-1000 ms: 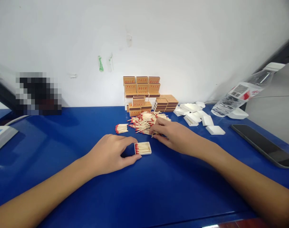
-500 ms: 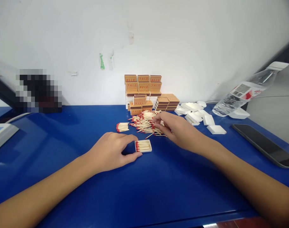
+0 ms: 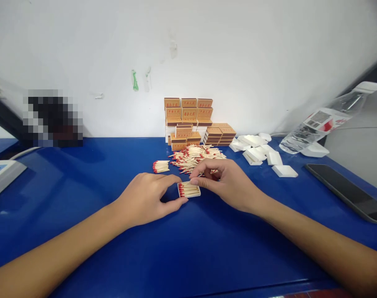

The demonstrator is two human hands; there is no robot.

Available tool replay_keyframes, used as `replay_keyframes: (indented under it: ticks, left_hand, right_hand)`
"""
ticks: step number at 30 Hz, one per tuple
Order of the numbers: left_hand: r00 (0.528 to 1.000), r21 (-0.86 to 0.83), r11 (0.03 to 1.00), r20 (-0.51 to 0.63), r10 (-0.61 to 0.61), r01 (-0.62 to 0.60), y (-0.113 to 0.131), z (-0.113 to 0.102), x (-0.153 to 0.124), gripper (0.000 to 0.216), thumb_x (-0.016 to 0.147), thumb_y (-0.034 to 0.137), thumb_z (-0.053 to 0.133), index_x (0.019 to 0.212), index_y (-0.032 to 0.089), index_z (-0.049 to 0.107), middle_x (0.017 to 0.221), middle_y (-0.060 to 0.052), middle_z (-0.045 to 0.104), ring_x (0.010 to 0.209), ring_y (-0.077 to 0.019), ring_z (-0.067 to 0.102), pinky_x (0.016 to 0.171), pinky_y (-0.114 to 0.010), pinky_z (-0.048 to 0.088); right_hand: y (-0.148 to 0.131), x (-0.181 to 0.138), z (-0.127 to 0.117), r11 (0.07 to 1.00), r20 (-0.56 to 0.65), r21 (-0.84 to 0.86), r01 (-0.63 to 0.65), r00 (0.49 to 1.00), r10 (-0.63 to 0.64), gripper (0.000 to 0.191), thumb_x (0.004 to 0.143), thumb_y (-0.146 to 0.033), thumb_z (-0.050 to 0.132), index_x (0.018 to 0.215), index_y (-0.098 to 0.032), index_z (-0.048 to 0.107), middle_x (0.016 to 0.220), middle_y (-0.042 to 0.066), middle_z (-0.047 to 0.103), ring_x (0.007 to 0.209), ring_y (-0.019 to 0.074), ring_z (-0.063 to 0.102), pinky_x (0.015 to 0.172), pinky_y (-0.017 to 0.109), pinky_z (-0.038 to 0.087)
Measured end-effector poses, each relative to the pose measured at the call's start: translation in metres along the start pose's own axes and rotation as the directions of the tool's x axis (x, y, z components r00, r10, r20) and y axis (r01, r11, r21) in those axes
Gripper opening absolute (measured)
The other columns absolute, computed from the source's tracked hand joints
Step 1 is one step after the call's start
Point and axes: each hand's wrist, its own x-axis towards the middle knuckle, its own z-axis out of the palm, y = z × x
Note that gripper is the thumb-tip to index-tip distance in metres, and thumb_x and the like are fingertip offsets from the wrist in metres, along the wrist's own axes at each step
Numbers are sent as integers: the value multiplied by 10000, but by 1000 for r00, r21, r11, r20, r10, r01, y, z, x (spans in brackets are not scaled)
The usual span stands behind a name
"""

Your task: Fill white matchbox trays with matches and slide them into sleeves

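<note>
My left hand grips the left end of a small white matchbox tray between thumb and fingers. Red-headed matches lie side by side inside it, heads to the left. Over the tray's far right corner, my right hand is closed in a pinch on a match, mostly hidden by the fingertips. Just beyond is a loose heap of matches, partly covered by my right hand. A small neat bunch of matches rests to the heap's left.
Stacked matchboxes stand against the wall, with more matchboxes beside them. Empty white trays lie to the right, near a tilted plastic bottle and a phone. A white device sits at the left on the blue table.
My right hand has moved from the match heap toward me and left, to the tray. My left hand stays at the tray's left end. The view has shifted slightly.
</note>
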Motion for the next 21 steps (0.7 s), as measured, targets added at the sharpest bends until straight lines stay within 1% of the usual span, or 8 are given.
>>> replay_keyframes:
  ticks: [3, 6, 8, 11, 13, 16, 18, 21]
  left_hand:
    - [999, -3, 1000, -41, -4, 4, -1, 2, 0, 287, 935, 433, 708, 1101, 202, 748, 543, 87, 478, 452, -100, 457, 530, -243, 336]
    - [999, -10, 1000, -47, -24, 23, -2, 3, 0, 295, 939, 444, 700, 1101, 202, 749, 535, 89, 470, 452, -98, 453, 528, -241, 334]
    - [999, -21, 999, -22, -40, 40, -1, 2, 1, 287, 932, 438, 706, 1094, 205, 750, 538, 87, 475, 458, -99, 456, 530, -242, 334]
    - [997, -55, 998, 68, -33, 36, 1, 0, 1, 285, 921, 424, 718, 1110, 213, 749, 560, 83, 498, 477, -101, 471, 541, -241, 348]
    - [995, -65, 997, 101, -26, 33, 0, -1, 2, 286, 918, 421, 718, 1119, 220, 750, 563, 81, 503, 483, -102, 476, 547, -241, 352]
    - [994, -34, 996, 73, -79, 81, -5, -3, 4, 280, 914, 440, 717, 1092, 227, 758, 549, 80, 497, 480, -106, 479, 541, -247, 337]
    - [993, -15, 995, 60, -100, 101, -8, -4, 5, 288, 910, 457, 719, 1080, 228, 761, 550, 76, 503, 485, -109, 488, 541, -249, 332]
    - [995, -7, 998, 85, -54, 55, -7, -3, 4, 291, 917, 442, 713, 1105, 224, 756, 558, 74, 508, 485, -108, 485, 544, -247, 339]
  right_hand:
    - [3, -1, 4, 997, 29, -67, 36, 999, -34, 116, 902, -330, 779, 846, -229, 775, 884, 10, 683, 659, 119, 480, 603, 281, 400]
    - [2, 0, -1, 983, 97, -137, 122, 989, -109, 118, 944, -315, 732, 875, -230, 775, 985, 34, 686, 753, 139, 554, 639, 285, 429]
    - [2, 2, -9, 952, 77, -229, 203, 979, -190, 154, 985, -310, 676, 894, -220, 762, 970, 45, 679, 804, 158, 583, 666, 295, 439]
    - [6, 6, -27, 860, 63, -431, 274, 960, -275, 186, 1010, -292, 622, 891, -207, 735, 896, 49, 660, 807, 175, 588, 695, 312, 436]
    - [10, 8, -40, 819, 144, -502, 277, 961, -237, 151, 998, -267, 621, 906, -207, 725, 912, 49, 666, 807, 174, 597, 707, 311, 438]
    - [16, 9, -53, 810, 274, -535, 241, 956, -103, 71, 955, -247, 657, 922, -211, 708, 931, 41, 681, 815, 174, 608, 714, 305, 440]
    - [19, 9, -56, 806, 318, -550, 218, 947, -39, 46, 937, -255, 678, 921, -216, 696, 932, 39, 685, 826, 184, 607, 713, 307, 437]
    - [21, 10, -56, 799, 338, -561, 215, 941, -15, 59, 950, -260, 666, 912, -218, 679, 951, 45, 674, 842, 192, 599, 722, 312, 432]
